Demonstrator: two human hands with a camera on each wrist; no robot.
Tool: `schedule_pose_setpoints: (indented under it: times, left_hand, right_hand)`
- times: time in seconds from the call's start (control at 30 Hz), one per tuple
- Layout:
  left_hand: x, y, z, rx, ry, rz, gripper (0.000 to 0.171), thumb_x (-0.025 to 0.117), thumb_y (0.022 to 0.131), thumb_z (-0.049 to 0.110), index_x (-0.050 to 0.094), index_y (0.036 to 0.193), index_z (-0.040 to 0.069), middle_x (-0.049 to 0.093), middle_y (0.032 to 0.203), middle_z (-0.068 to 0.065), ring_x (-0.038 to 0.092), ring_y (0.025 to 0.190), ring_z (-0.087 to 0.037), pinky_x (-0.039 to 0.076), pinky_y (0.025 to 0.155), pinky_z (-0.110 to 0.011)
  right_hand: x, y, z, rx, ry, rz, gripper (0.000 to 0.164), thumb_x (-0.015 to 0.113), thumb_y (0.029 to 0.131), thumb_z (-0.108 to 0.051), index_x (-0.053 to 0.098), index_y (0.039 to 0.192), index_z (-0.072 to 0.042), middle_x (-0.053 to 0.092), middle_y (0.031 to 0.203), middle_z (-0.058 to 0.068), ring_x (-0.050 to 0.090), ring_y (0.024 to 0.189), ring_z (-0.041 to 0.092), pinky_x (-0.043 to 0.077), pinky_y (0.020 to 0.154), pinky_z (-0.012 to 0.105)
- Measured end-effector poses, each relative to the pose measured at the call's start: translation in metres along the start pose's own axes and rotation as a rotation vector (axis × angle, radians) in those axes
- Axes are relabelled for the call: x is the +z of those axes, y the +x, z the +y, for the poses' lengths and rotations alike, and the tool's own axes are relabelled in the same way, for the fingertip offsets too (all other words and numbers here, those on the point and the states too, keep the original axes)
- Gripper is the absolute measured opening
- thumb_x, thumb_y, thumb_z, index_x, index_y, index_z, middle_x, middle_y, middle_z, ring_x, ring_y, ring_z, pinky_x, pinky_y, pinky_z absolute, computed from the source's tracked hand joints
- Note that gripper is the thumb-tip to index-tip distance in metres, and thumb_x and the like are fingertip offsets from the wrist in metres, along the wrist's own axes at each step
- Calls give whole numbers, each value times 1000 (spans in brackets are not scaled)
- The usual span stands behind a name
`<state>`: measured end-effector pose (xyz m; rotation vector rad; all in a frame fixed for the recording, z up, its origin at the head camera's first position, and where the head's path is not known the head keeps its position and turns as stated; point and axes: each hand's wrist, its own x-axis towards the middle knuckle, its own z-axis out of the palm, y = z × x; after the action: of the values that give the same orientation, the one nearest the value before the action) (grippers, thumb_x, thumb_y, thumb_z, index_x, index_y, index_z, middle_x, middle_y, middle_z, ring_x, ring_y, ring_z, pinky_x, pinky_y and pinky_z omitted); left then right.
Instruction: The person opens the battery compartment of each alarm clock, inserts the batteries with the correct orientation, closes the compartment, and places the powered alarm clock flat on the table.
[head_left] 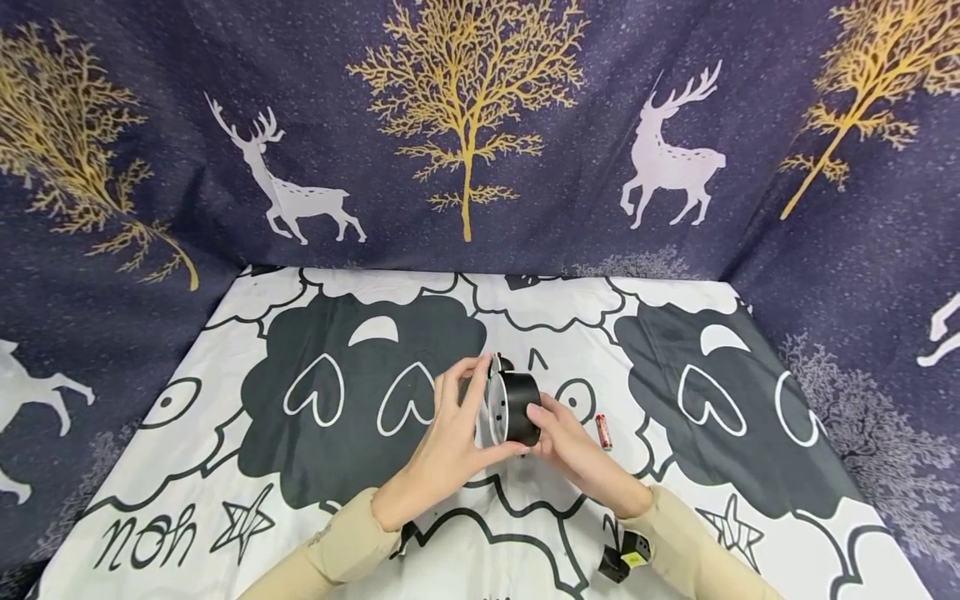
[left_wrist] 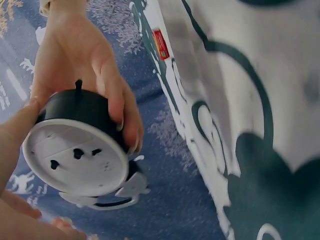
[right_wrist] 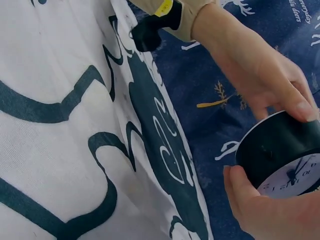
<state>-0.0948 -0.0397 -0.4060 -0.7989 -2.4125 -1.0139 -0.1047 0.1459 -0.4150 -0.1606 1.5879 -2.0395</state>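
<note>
A black twin-bell alarm clock (head_left: 522, 408) is held up in front of the person between both hands. Its pale back plate (left_wrist: 77, 157), with small black knobs, faces left, toward the left hand. The white dial (right_wrist: 290, 180) with black hands shows in the right wrist view. My left hand (head_left: 448, 429) grips the clock's rim, fingers up by the bells and thumb along the lower edge. From the other side, my right hand (head_left: 570, 450) grips the black casing, its thumb on the side. The bells and handle (left_wrist: 107, 200) are partly visible.
A red battery (head_left: 603, 432) lies on the cloth to the right of the clock. The table is covered by a white cloth (head_left: 517, 517) with dark cartoon prints. Dark blue drapes (head_left: 480, 167) with trees and deer hang behind and at both sides.
</note>
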Motion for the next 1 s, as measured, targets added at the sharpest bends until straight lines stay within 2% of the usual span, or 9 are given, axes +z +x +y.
schedule_pose_setpoints:
  times: [0.07,0.23,0.4,0.5,0.6,0.7,0.8,0.9,1.0]
  left_hand:
    - [1,-1,0,-78,-41,-2,118,82,60,45,12,147,8,24,138,-14,29,120,-25,36,96,-38]
    - [4,-5,0,-285,-237,-116,125,81,61,45,-5,148,17,21,145,-18,27,133,-27,33,103,-47]
    - [5,-5,-2,-458,-503,-170,121,83,63,35,-4,147,31,24,147,-10,26,137,-21,31,106,-46]
    - [4,-4,-5,-480,-583,-167,119,85,62,27,1,147,33,24,147,-7,26,136,-20,30,106,-44]
    - [3,-4,-8,-472,-599,-168,117,85,61,22,5,147,32,22,147,-5,27,136,-21,33,104,-45]
    - [1,-4,-10,-460,-630,-186,115,84,63,17,7,146,33,19,148,-3,32,133,-25,39,98,-45]
    - [-1,-3,-12,-446,-645,-218,112,83,64,16,8,145,36,15,149,-1,36,131,-26,45,92,-43]
    - [-2,-3,-16,-425,-549,-232,112,84,64,20,9,146,36,16,149,-1,37,129,-24,46,92,-42]
    - [-1,-3,-19,-388,-389,-222,111,85,62,24,14,147,27,21,147,-7,38,126,-26,41,94,-46]
  right_hand:
    - [0,-1,-1,-14,22,-7,63,41,94,-29,17,139,6,51,116,3,58,99,6,49,83,23]
    - [1,-6,-2,-34,71,-22,45,37,96,-27,30,131,0,55,112,-6,56,100,2,45,88,21]
    - [1,-6,1,-75,115,-113,35,29,98,-28,39,129,-14,56,119,-10,54,109,2,43,93,23]
    - [1,-5,3,-92,118,-159,34,26,99,-29,41,129,-21,55,123,-12,52,112,2,42,94,24]
    - [0,-5,2,-97,91,-167,33,28,99,-27,43,127,-21,55,121,-13,52,109,0,42,92,22]
    - [0,-5,0,-87,48,-161,37,30,98,-25,40,131,-11,56,118,-13,53,106,0,43,90,21]
    - [-1,-5,-2,-76,-22,-131,47,32,98,-24,31,137,2,54,122,-4,53,107,2,44,90,22]
    - [-3,-5,-3,-130,-234,-18,53,40,97,-24,24,142,0,49,131,7,50,115,7,44,92,23]
    - [-6,-5,-3,-265,-516,95,53,49,94,-18,28,142,-9,42,139,14,45,125,18,43,96,30]
